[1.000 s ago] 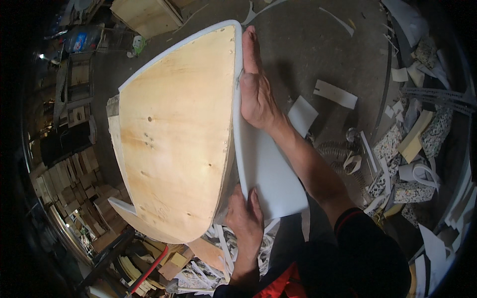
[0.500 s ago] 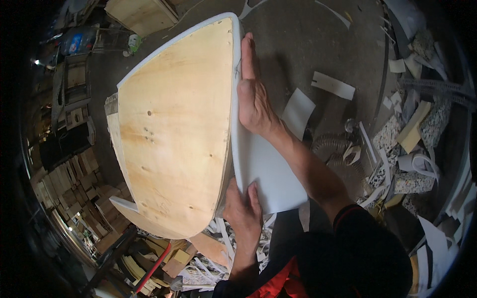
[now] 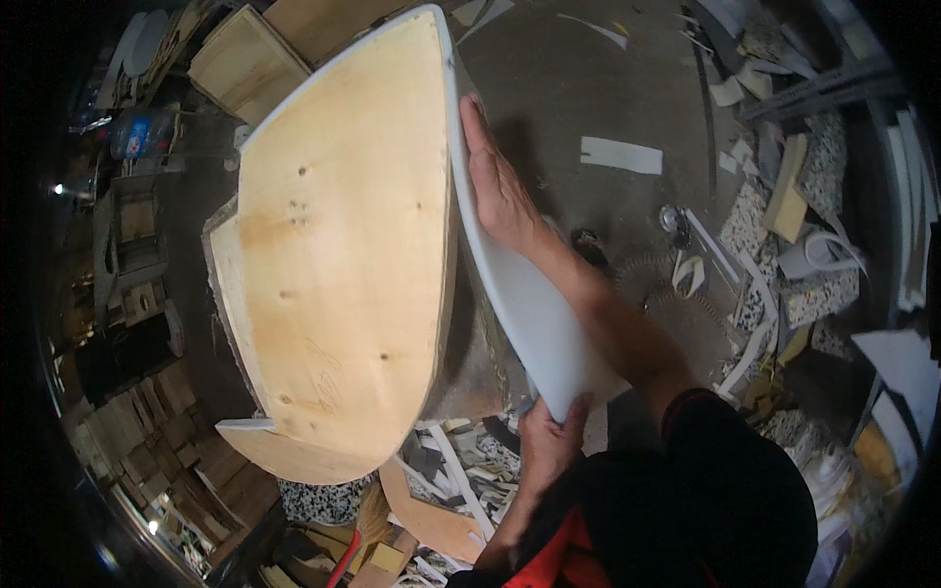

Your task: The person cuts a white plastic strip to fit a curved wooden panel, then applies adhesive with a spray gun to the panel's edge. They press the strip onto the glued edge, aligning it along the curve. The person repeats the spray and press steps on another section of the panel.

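A large flat plywood panel (image 3: 343, 235) with rounded lower corners and small holes fills the left middle. White foam sheet (image 3: 549, 323) lines its upper left edge and right side, and its lower part stands away from the wood, leaving a dark gap. My right hand (image 3: 498, 191) lies flat along the foam beside the panel's right edge, fingers stretched out. Lower down, my left hand (image 3: 554, 436) pinches the sheet's bottom corner, thumb on the near face; its other fingers are partly hidden behind the foam.
Foam offcuts (image 3: 470, 470) litter the floor below the panel. A white strip (image 3: 622, 155) and a coiled hose (image 3: 652, 269) lie to the right, near heaped speckled foam blocks (image 3: 823, 294). Wood blocks (image 3: 167, 412) are stacked at left; a broom (image 3: 372, 512) is at the bottom.
My left hand has moved right and down with the foam's lower corner, widening the gap from the panel. My right hand sits lower along the edge. The panel appears higher in view.
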A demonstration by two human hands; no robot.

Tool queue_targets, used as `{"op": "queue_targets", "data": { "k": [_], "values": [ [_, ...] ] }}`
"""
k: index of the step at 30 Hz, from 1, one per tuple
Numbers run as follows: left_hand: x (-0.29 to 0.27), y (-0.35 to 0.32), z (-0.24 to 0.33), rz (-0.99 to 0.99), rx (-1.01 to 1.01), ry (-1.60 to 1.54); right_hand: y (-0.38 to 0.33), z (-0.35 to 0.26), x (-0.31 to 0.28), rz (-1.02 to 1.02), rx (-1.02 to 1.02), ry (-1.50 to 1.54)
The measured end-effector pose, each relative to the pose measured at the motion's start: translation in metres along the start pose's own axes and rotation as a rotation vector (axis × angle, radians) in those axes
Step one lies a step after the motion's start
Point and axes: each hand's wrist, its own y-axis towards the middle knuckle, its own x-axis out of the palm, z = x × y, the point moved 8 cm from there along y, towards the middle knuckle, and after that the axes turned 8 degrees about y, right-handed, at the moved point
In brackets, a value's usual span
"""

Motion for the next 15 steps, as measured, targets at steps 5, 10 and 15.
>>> {"op": "queue_targets", "data": {
  "k": [5, 10, 15],
  "values": [
    [-0.041, -0.031, -0.017, 0.087, 0.110, 0.128, -0.027, -0.012, 0.008, 0.075, -0.005, -0.054],
    [-0.053, -0.054, -0.037, 0.120, 0.148, 0.235, -0.038, -0.015, 0.014, 0.137, 0.034, -0.037],
    [-0.059, -0.059, -0.064, 0.199, 0.205, 0.297, -0.043, -0.017, 0.021, 0.151, 0.038, -0.023]
  ]
}}
